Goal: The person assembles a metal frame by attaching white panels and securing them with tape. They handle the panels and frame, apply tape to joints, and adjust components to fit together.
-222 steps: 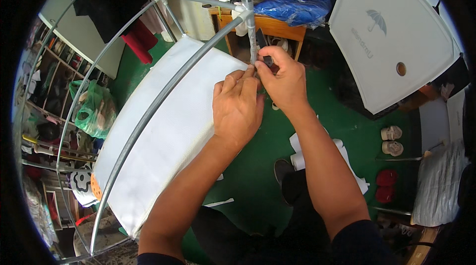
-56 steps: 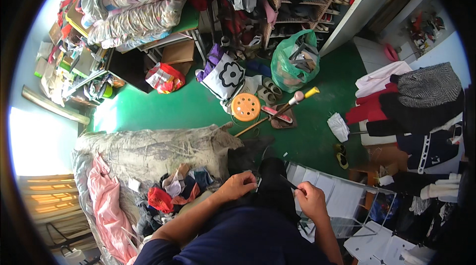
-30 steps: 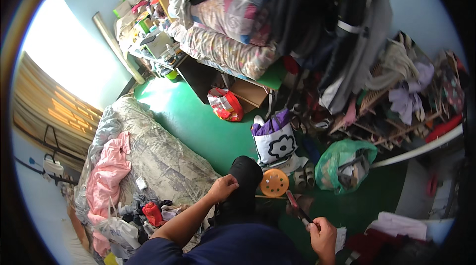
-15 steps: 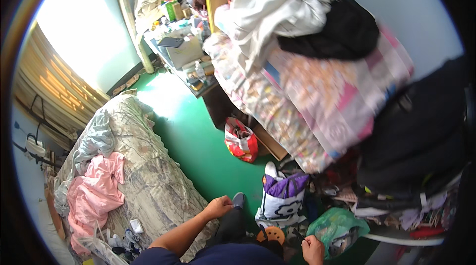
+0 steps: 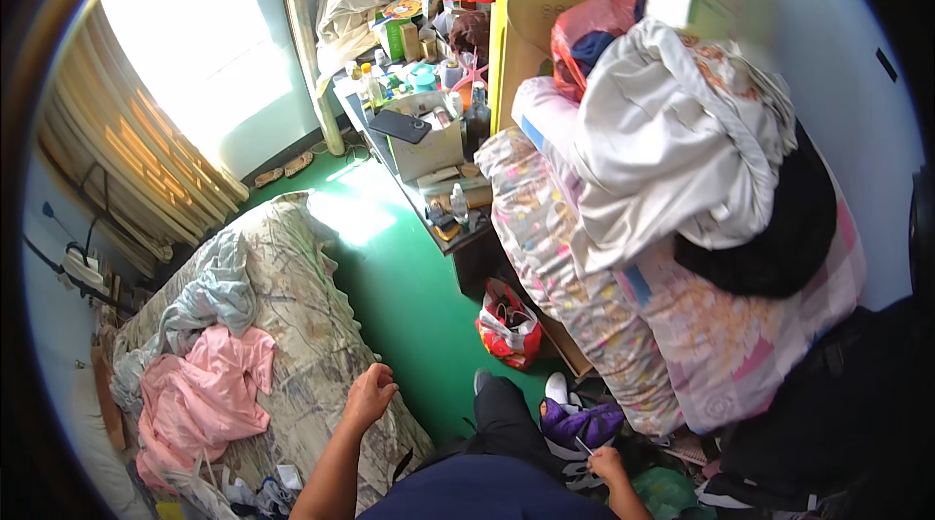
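And here's the right hand point(image 5: 606, 464), low in the view and to the person's right, fingers closed around a slim pale rod point(image 5: 583, 445) that pokes out toward the upper left. The rod sits, as seen from above, just in front of a bundle of purple cloth point(image 5: 582, 423); whether the two touch, I can't tell, and the piece is too small to name any closer. Over on the other side, the left hand point(image 5: 370, 398) hangs in front of the edge of a bed with a patterned beige bedspread point(image 5: 321, 315), its fingers loosely bent and the grip slack. On that bedspread lie a crumpled pink garment point(image 5: 209, 393) and, just beyond it, a pale grey-blue one point(image 5: 209, 304).

Straight ahead, a strip of green floor point(image 5: 390, 272) runs up between the bed and a crowded table point(image 5: 454, 244). A dark smartphone point(image 5: 401, 126) lies on top of a carton point(image 5: 433, 150) there (bottles packed in all round it). Below the table's near corner, a red-and-white plastic bag point(image 5: 508, 330) stands on the floor. And to the right, a big one: floral quilts point(image 5: 672, 350) piled up, a white cloth point(image 5: 672, 140) heaped across them, a black cloth point(image 5: 779, 238) tucked partly beneath it.
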A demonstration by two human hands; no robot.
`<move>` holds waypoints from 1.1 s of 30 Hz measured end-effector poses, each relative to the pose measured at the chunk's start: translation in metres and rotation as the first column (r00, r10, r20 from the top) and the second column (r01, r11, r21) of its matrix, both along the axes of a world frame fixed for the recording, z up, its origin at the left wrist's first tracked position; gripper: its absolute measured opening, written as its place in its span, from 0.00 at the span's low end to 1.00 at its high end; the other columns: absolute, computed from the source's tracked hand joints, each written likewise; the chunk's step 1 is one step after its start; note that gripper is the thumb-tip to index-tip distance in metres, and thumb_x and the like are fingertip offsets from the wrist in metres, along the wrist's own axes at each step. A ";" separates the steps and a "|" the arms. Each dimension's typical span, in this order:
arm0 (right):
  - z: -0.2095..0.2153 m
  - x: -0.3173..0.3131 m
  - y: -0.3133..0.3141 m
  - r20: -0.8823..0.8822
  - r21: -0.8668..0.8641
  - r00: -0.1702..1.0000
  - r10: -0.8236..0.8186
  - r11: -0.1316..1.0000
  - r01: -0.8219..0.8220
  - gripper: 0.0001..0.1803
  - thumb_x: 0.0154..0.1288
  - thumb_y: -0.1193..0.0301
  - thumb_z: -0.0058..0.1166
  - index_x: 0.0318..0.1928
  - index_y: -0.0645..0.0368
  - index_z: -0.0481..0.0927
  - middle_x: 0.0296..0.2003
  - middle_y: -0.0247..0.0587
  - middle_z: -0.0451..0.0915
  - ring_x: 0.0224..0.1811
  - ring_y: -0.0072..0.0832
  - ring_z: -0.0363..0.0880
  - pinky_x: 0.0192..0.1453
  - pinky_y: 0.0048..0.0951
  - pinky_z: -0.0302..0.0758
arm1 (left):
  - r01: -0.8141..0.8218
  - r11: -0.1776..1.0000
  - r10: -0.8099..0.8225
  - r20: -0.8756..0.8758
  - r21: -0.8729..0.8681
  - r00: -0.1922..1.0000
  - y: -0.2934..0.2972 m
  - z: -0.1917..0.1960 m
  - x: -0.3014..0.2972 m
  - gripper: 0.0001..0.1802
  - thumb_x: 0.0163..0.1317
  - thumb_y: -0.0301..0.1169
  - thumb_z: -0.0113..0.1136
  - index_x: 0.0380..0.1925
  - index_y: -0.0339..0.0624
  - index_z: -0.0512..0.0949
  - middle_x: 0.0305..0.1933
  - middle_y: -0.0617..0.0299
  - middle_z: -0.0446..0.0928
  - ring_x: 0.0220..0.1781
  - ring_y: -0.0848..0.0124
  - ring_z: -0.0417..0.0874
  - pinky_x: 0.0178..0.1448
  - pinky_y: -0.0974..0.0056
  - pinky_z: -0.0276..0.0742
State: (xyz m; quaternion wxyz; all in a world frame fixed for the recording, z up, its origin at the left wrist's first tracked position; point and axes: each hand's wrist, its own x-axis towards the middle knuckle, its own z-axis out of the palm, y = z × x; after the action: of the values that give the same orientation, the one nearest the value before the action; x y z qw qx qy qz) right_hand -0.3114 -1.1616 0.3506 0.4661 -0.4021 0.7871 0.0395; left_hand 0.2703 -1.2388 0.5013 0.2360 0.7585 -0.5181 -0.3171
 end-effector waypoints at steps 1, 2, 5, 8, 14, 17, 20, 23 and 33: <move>-0.019 -0.002 0.000 0.066 0.029 0.994 -0.086 0.996 0.084 0.04 0.58 0.76 0.59 0.30 0.62 0.85 0.23 0.41 0.85 0.20 0.27 0.82 0.25 0.32 0.77 | 0.039 0.996 -0.035 0.057 -0.078 0.998 -0.017 0.009 0.006 0.18 0.56 0.29 0.69 0.46 0.42 0.76 0.38 0.56 0.83 0.44 0.57 0.84 0.50 0.55 0.79; -0.024 0.006 -0.006 0.062 0.095 0.993 -0.101 0.991 0.095 0.04 0.59 0.78 0.57 0.30 0.62 0.85 0.23 0.41 0.84 0.19 0.28 0.81 0.23 0.34 0.75 | 0.075 0.986 -0.056 0.127 -0.149 0.990 -0.033 0.017 0.016 0.18 0.55 0.28 0.69 0.46 0.42 0.76 0.39 0.57 0.83 0.44 0.57 0.83 0.50 0.54 0.79; -0.040 0.026 -0.037 0.027 0.243 0.993 -0.115 0.964 0.105 0.07 0.62 0.74 0.57 0.28 0.61 0.84 0.21 0.40 0.83 0.17 0.28 0.78 0.20 0.34 0.71 | 0.130 0.964 -0.072 0.244 -0.231 0.967 -0.101 0.044 0.042 0.20 0.52 0.26 0.70 0.46 0.40 0.76 0.44 0.54 0.81 0.51 0.52 0.79 0.55 0.53 0.76; -0.098 0.011 -0.058 0.023 0.232 0.985 0.170 0.958 -0.171 0.09 0.63 0.71 0.57 0.28 0.60 0.85 0.21 0.40 0.83 0.17 0.30 0.78 0.22 0.34 0.71 | 0.246 0.913 -0.122 0.358 -0.326 0.926 -0.183 0.068 0.065 0.26 0.50 0.26 0.71 0.50 0.40 0.75 0.52 0.50 0.77 0.59 0.49 0.74 0.60 0.51 0.73; -0.042 0.110 -0.169 0.076 0.203 0.985 -0.154 0.970 0.136 0.09 0.64 0.73 0.54 0.30 0.62 0.86 0.25 0.41 0.85 0.23 0.28 0.83 0.27 0.32 0.76 | 0.393 0.885 -0.174 0.606 -0.250 0.776 -0.335 0.120 0.120 0.38 0.47 0.28 0.75 0.60 0.43 0.70 0.65 0.50 0.69 0.70 0.50 0.67 0.71 0.48 0.65; -0.017 0.133 -0.200 0.164 0.062 0.942 -0.292 0.956 0.286 0.04 0.64 0.75 0.54 0.34 0.62 0.81 0.25 0.39 0.84 0.20 0.24 0.79 0.21 0.27 0.70 | 0.534 0.810 -0.245 0.687 -0.244 0.684 -0.414 0.139 0.140 0.45 0.44 0.30 0.78 0.65 0.47 0.68 0.71 0.51 0.65 0.74 0.51 0.64 0.72 0.47 0.63; -0.010 0.150 -0.209 0.219 0.001 0.884 -0.413 0.906 0.423 0.05 0.65 0.74 0.53 0.37 0.62 0.80 0.26 0.39 0.84 0.19 0.23 0.78 0.21 0.25 0.70 | 0.662 0.738 -0.369 0.746 -0.128 0.555 -0.487 0.135 0.170 0.54 0.42 0.35 0.82 0.72 0.52 0.63 0.76 0.54 0.61 0.79 0.52 0.58 0.77 0.41 0.57; -0.009 0.176 -0.198 0.199 0.012 0.808 -0.554 0.826 0.564 0.05 0.67 0.73 0.53 0.37 0.61 0.81 0.26 0.38 0.84 0.19 0.23 0.78 0.21 0.27 0.71 | 0.766 0.643 -0.544 0.720 0.028 0.430 -0.540 0.131 0.190 0.56 0.41 0.39 0.83 0.73 0.54 0.62 0.77 0.54 0.60 0.80 0.53 0.55 0.79 0.36 0.50; -0.078 0.278 -0.083 -0.246 -0.151 0.785 0.568 0.778 -0.610 0.14 0.58 0.61 0.55 0.20 0.51 0.84 0.23 0.42 0.82 0.26 0.42 0.82 0.31 0.48 0.77 | 0.931 0.359 -0.730 0.602 -0.067 0.325 -0.606 0.124 0.209 0.52 0.38 0.39 0.83 0.68 0.52 0.68 0.60 0.56 0.73 0.68 0.55 0.69 0.78 0.42 0.55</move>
State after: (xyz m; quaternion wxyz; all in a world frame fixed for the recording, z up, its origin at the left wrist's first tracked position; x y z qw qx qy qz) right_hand -0.0338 -1.2444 0.2721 0.3061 -0.6728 0.6603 0.1328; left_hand 0.4797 -1.8450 0.6255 0.0486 0.3526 -0.9309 -0.0821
